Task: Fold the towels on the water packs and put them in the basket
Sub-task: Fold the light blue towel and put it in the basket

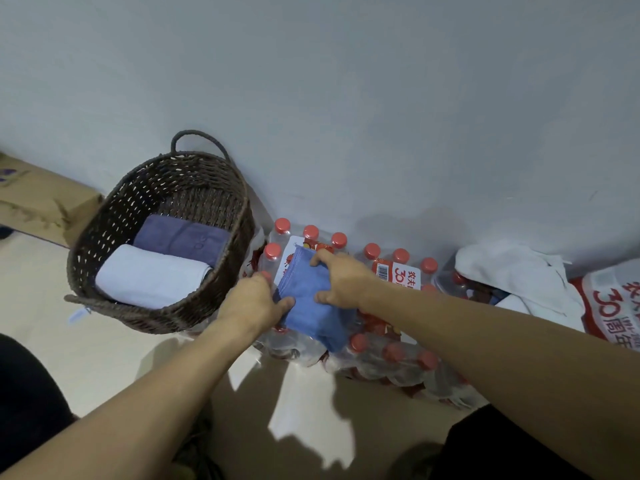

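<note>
The folded blue towel (306, 299) lies on the shrink-wrapped water packs (381, 271), just right of the wicker basket (114, 216). The left hand (251, 299) pinches its near-left edge; the right hand (341, 280) grips its right side, thumb on top. To move it well, keep both grips firm and level so the folds hold, then lower it beside the purple towel (181, 239) and white towel (149, 275). Another white towel (512, 271) waits further right.

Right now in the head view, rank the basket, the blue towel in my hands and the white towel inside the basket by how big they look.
1. basket
2. white towel and blue towel: they look alike, too close to rank.
</note>
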The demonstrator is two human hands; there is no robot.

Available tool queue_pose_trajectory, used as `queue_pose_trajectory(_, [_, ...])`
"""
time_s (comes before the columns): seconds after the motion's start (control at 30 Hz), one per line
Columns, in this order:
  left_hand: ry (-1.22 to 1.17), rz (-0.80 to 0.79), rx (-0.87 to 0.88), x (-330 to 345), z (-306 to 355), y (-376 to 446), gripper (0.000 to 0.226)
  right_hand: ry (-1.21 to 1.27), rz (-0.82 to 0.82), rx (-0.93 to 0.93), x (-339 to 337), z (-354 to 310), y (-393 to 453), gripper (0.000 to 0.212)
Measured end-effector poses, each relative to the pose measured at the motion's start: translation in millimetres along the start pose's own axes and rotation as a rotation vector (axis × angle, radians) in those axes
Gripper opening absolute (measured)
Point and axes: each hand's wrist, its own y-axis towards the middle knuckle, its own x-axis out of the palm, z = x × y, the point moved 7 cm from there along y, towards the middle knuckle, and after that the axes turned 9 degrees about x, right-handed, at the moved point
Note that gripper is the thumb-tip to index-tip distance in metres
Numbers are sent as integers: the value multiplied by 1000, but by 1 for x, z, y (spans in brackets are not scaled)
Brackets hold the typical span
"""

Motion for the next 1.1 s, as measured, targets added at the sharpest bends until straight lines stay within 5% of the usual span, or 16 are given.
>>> queue_pose_trajectory(0.13, [-33,-82,-29,15,0,-3,47,7,13,-4,2,2,2,65])
queue_pose_trajectory(0.3, [-247,-158,-31,11,18,-10,27,-50,-19,-27,-1,-3,-2,72])
queue_pose_trajectory(0.4, [-351,-102,209,-16,64,-12,31,-102,151,-150,-38,-18,-17,95])
queue_pose_trajectory(0.47, [-214,-45,407,-41,94,-17,31,-211,301,-316,-69,-30,-37,95])
queue_pose_trajectory(0.63, [-328,-30,652,-77,142,-33,28,-344,52,-160,-89,10,-68,63])
queue_pose_trajectory(0.97, [-805,-22,443,-25,139,-18,29,756,-438,94,-73,137,-120,24])
queue_pose_trajectory(1.03, [-760,60,374,-6,137,-12,30,915,-389,179,-58,154,-115,26])
queue_pose_trajectory(1.1, [-642,169,266,10,128,-9,39,981,-142,355,-48,181,-104,33])
